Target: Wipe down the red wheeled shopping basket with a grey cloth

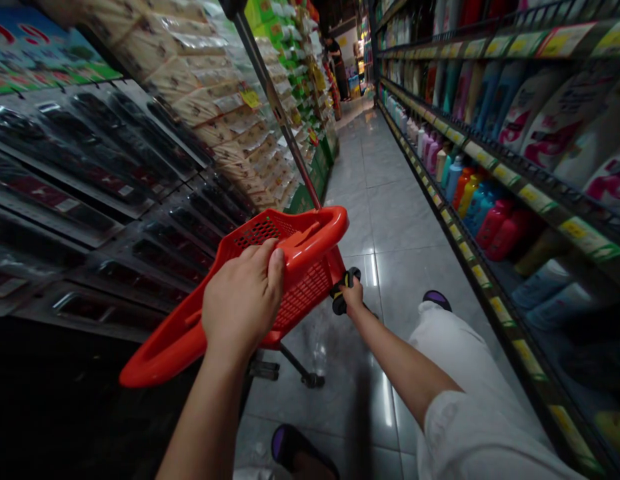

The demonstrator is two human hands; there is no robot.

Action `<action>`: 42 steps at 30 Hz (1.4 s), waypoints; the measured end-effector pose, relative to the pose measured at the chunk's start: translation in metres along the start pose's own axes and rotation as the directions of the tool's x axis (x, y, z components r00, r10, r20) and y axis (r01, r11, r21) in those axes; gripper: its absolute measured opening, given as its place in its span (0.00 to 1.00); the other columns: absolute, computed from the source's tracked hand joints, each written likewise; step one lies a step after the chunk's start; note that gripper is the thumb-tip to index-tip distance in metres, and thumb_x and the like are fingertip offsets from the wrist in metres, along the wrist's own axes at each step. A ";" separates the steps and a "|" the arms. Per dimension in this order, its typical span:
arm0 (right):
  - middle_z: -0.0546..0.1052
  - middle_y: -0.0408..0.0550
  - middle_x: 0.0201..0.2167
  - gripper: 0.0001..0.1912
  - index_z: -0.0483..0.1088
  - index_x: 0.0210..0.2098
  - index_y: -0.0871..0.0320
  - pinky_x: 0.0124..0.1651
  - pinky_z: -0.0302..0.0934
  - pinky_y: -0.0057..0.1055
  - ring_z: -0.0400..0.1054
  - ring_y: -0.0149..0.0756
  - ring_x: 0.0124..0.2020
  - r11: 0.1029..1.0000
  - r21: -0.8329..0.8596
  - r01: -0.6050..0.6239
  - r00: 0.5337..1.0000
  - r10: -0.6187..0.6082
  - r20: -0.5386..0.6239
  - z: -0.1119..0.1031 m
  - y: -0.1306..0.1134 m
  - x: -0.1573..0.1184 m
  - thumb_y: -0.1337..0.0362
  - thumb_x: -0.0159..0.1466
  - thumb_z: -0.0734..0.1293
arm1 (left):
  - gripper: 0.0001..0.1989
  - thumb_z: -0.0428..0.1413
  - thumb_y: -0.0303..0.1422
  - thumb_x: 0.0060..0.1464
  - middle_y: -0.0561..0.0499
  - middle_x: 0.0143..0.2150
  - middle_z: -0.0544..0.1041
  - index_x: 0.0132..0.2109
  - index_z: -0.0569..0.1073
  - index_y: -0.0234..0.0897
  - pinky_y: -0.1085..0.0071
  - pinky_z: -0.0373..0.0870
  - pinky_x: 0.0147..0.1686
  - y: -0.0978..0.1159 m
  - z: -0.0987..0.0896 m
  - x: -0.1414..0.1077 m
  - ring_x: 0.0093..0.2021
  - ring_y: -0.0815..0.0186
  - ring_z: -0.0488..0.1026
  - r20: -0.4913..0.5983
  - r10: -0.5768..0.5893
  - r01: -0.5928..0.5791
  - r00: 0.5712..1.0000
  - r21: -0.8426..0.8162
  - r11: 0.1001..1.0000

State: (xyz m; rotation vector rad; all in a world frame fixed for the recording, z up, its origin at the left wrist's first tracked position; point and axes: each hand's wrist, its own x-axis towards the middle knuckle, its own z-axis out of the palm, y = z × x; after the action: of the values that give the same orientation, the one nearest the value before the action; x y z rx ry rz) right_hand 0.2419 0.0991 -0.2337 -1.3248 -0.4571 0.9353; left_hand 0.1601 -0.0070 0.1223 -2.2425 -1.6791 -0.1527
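Observation:
A red plastic shopping basket (pixel 310 293) on a wheeled cart frame stands in front of me, tilted in the picture. My left hand (pixel 243 293) is wrapped over the near rim of the basket, thumb resting on the red edge. Below and right of the rim, my right hand (pixel 354 293) grips a black handle (pixel 339 303) with yellow marks, beside the basket's right side. A metal pole (pixel 275 100) rises from the cart's far side.
Shelves of bottles (pixel 490 213) line the right side. Hanging blister packs (pixel 90 153) and stacked tissue packs (pixel 210 87) flank the left. A grey tiled aisle (pixel 360 167) leads to a person (pixel 339 67) in dark clothes.

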 end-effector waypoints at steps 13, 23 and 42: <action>0.63 0.55 0.56 0.27 0.68 0.59 0.56 0.66 0.55 0.43 0.62 0.46 0.59 0.860 -0.032 0.509 0.860 -0.507 0.054 0.039 -0.129 -0.037 0.65 0.60 0.64 | 0.28 0.34 0.43 0.68 0.43 0.54 0.79 0.58 0.74 0.40 0.60 0.71 0.46 0.029 -0.003 0.022 0.50 0.51 0.77 0.024 -0.038 0.038 0.999 0.026 0.999; 0.72 0.53 0.45 0.28 0.71 0.53 0.58 0.62 0.58 0.43 0.64 0.47 0.52 0.972 -0.136 0.191 0.982 -0.190 0.023 0.025 -0.057 -0.025 0.73 0.53 0.63 | 0.28 0.35 0.43 0.68 0.43 0.54 0.79 0.58 0.74 0.41 0.59 0.71 0.47 0.033 -0.004 0.021 0.50 0.51 0.77 0.025 -0.032 0.031 0.999 0.034 0.999; 0.73 0.53 0.44 0.32 0.73 0.54 0.59 0.58 0.63 0.45 0.70 0.47 0.48 0.958 -0.222 0.184 0.978 -0.155 0.139 0.011 0.024 -0.026 0.72 0.49 0.66 | 0.28 0.34 0.43 0.68 0.43 0.56 0.77 0.62 0.70 0.39 0.59 0.70 0.50 0.036 -0.004 0.017 0.53 0.52 0.76 0.026 -0.027 0.027 0.999 0.006 1.000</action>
State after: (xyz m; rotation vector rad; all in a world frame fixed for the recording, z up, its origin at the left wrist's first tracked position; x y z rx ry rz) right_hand 0.2116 0.0845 -0.2480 -1.4196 -0.7825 0.8386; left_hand 0.1994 -0.0019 0.1233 -2.2277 -1.7215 -0.1255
